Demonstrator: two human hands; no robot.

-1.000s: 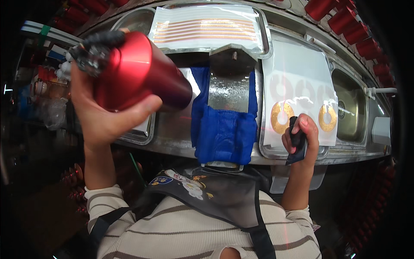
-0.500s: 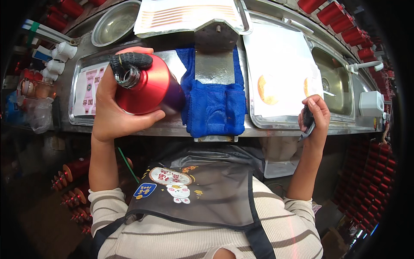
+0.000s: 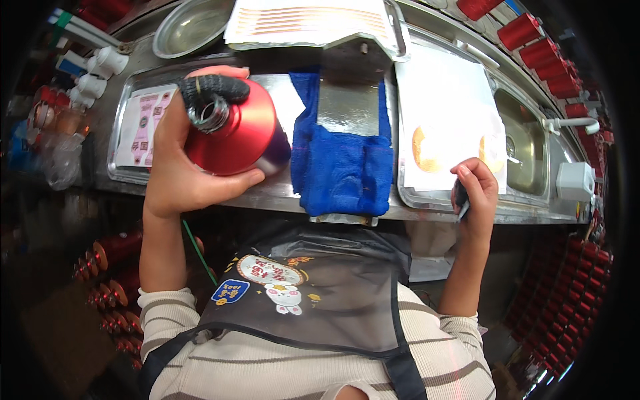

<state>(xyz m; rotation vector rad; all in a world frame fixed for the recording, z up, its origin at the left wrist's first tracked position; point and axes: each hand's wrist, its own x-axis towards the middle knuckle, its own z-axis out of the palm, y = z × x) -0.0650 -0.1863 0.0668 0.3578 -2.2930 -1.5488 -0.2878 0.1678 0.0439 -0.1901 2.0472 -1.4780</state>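
Observation:
My left hand (image 3: 180, 170) grips a large red cone of thread (image 3: 233, 133) with a black ribbed top end, held tilted over the left metal tray (image 3: 127, 175). My right hand (image 3: 477, 197) is closed around a small dark tool (image 3: 461, 203) at the front edge of the right tray (image 3: 427, 203), which holds a white sheet (image 3: 447, 107) with orange round prints. Between the hands a blue cloth (image 3: 343, 170) hangs over the bench front under a metal plate (image 3: 348, 107).
A steel bowl (image 3: 190, 27) and a sheet with orange stripes (image 3: 313, 20) lie at the back. A steel basin (image 3: 527, 140) sits at the right, red thread cones (image 3: 527, 30) beyond it. More red cones (image 3: 107, 273) stand under the bench left.
My left hand has lowered the red cone toward the bench and turned it so its black end shows. My right hand stayed at the right tray's front edge.

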